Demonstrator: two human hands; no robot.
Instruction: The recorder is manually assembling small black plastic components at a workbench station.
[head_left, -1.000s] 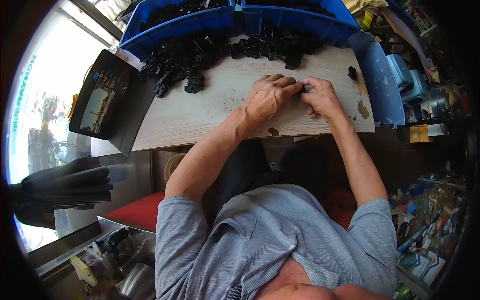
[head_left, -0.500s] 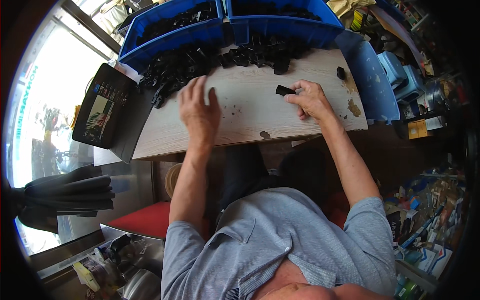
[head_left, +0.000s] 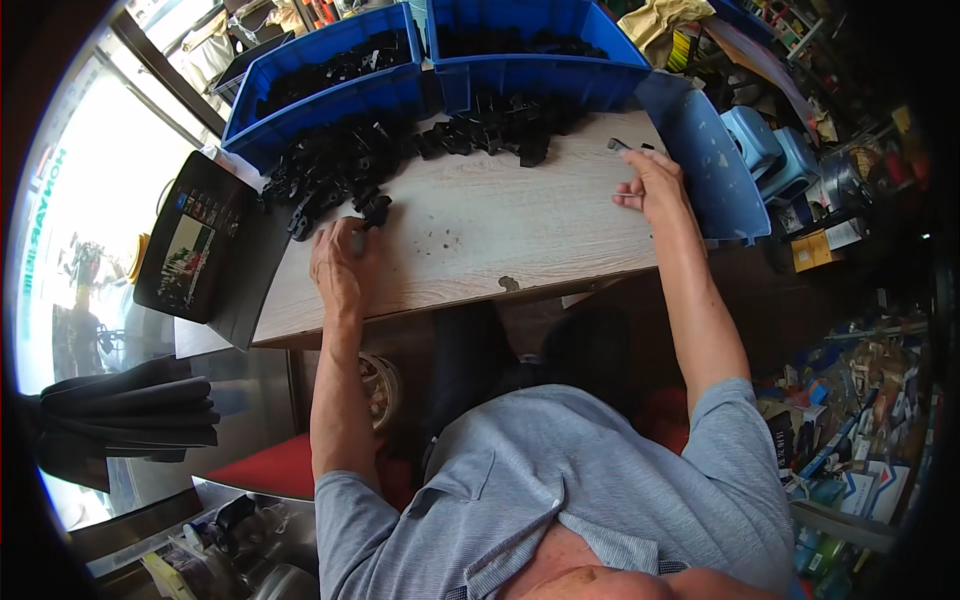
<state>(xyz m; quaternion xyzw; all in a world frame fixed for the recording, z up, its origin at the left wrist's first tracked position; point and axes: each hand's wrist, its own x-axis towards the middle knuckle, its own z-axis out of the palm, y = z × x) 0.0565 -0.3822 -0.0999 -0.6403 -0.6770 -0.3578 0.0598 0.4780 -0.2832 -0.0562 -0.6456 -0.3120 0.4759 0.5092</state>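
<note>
At the left side of the table, my left hand (head_left: 338, 268) has its thumb and fingers closed around a small black plastic part (head_left: 375, 211) at the edge of the heap. More such parts form a black heap (head_left: 335, 160) just beyond it. My right hand (head_left: 657, 187) is at the table's right end, its fingers apart. A small dark part (head_left: 617, 145) lies by its index fingertip. Another black part (head_left: 648, 147) is partly hidden behind the fingers.
Two blue bins (head_left: 540, 78) of black parts stand along the table's far edge. A black device with a lit screen (head_left: 185, 250) is at the left. A light-blue plastic tub (head_left: 722, 165) adjoins the right end. Bare, stained wood (head_left: 500, 225) lies between my hands.
My left hand came down toward me and closed on a black part. My right hand moved right and away, and the part it pinched is now at its fingertip beside another. The view shifted slightly.
</note>
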